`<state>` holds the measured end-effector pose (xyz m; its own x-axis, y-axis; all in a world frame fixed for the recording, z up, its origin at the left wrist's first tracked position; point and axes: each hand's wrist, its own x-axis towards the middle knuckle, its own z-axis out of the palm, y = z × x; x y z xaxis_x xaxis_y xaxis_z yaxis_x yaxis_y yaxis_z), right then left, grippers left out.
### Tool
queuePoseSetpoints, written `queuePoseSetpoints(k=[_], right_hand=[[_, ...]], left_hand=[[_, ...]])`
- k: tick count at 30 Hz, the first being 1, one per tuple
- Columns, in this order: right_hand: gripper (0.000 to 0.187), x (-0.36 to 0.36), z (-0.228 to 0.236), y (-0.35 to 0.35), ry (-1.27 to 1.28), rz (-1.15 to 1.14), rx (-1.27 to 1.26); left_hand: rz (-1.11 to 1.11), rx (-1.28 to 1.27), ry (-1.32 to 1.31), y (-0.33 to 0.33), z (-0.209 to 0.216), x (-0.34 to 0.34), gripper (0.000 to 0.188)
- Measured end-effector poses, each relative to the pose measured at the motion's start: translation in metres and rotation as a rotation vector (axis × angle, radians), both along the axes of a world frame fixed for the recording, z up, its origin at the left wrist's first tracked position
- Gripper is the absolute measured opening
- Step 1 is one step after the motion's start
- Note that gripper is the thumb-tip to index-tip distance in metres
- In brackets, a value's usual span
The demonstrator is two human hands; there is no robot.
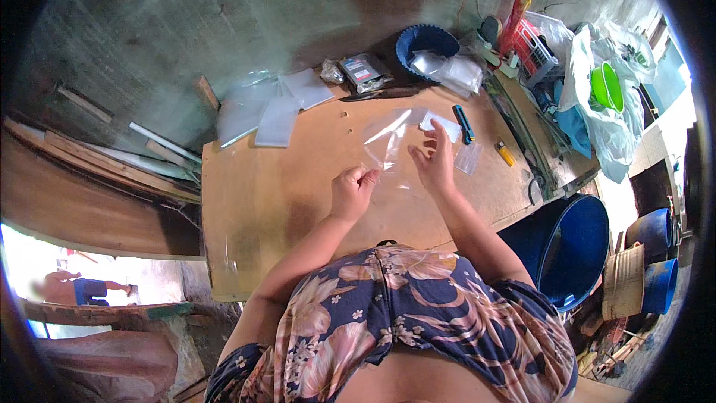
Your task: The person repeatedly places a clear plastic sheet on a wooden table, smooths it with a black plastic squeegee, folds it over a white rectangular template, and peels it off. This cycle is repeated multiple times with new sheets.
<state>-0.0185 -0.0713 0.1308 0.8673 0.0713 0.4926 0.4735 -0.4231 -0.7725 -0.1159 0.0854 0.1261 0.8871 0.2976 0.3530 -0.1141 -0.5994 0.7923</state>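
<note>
- Between the left hand (353, 192) and the right hand (434, 158), the clear film (385, 142) looks like thin, glossy plastic, streaked with bright reflections.
- Beneath both hands, the tabletop (283, 201) appears to be smooth wooden board with a faint sheen.
- Ahead of the left hand, the stacked sheets (274, 124) look like smooth, milky, translucent plastic.
- Just right of the right hand, the cutter (464, 124) and lighter (506, 154) seem to be hard plastic.
- Farther right, the blue tub (570, 254) is smooth, glossy plastic.
- Well beyond the hands, the wall (224, 22) looks like rough, matt cement.
- Nearer than the hands, the floral garment (432, 298) is soft, mostly matt cloth.
</note>
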Motion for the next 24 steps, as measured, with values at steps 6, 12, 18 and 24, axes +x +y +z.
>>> queuePoseSetpoints(k=[6,12,18,24], right_hand=[[0.021,-0.056,-0.004,0.019,0.295,0.416,-0.007],[0.008,-0.023,-0.029,0.002,0.765,0.058,0.34],[0.008,-0.025,-0.048,-0.008,1.057,0.036,0.753],[0.012,-0.032,-0.052,0.005,1.051,-0.057,0.808]], left_hand=[[-0.015,-0.294,-0.238,-0.023,-0.034,0.001,0.032],[0.194,0.069,-0.05,0.002,-0.042,-0.015,0.038],[0.263,-0.47,0.145,0.007,-0.05,-0.016,0.044],[0.108,-0.95,0.241,-0.003,-0.049,-0.021,0.025]])
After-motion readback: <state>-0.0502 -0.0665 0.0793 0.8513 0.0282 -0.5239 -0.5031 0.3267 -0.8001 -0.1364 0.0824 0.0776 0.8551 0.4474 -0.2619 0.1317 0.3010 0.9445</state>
